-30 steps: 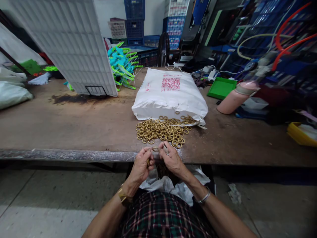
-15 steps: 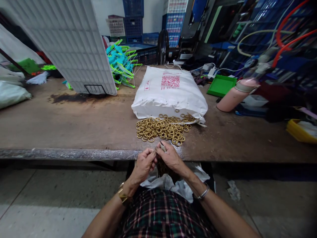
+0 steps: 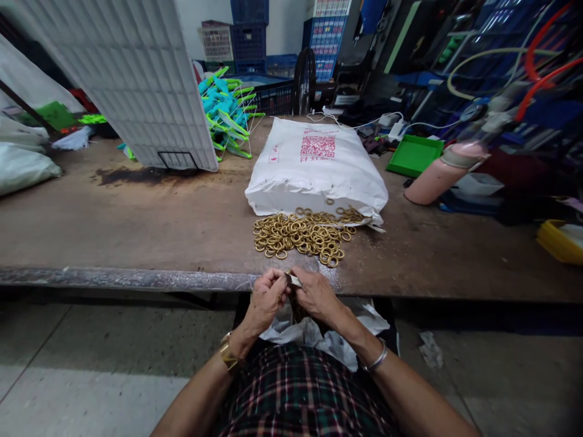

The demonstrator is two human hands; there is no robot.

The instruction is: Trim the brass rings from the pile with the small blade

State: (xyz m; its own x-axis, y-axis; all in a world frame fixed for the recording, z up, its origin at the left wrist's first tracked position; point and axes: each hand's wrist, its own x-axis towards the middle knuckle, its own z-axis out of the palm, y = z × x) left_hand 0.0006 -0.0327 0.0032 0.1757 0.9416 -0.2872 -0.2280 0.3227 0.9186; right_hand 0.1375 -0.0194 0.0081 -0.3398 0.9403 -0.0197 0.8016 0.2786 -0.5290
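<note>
Both hands meet just in front of the table's near edge, above my lap. My left hand (image 3: 268,298) is closed, its thumb and fingers pinched on something too small to make out. My right hand (image 3: 316,294) is closed round a small tool with a pale blade-like part (image 3: 294,280), whose end is at the left fingertips. Brass-coloured rings (image 3: 298,235) lie heaped on the table beyond the hands, at the open front of a white sack (image 3: 319,161) with red print. Dark material (image 3: 298,312) and a white bag (image 3: 296,334) are under the hands.
A grey ribbed panel (image 3: 136,79) stands on the table (image 3: 113,237) at the left, beside green and turquoise clips (image 3: 228,115). At the right are a green tray (image 3: 415,155), a pink bottle (image 3: 430,182) and a yellow container (image 3: 560,241). A fan (image 3: 304,82) stands behind.
The tool in my right hand has turned, and its pale part now points left toward the left fingertips. My right hand has shifted slightly down. The whole view has moved a little.
</note>
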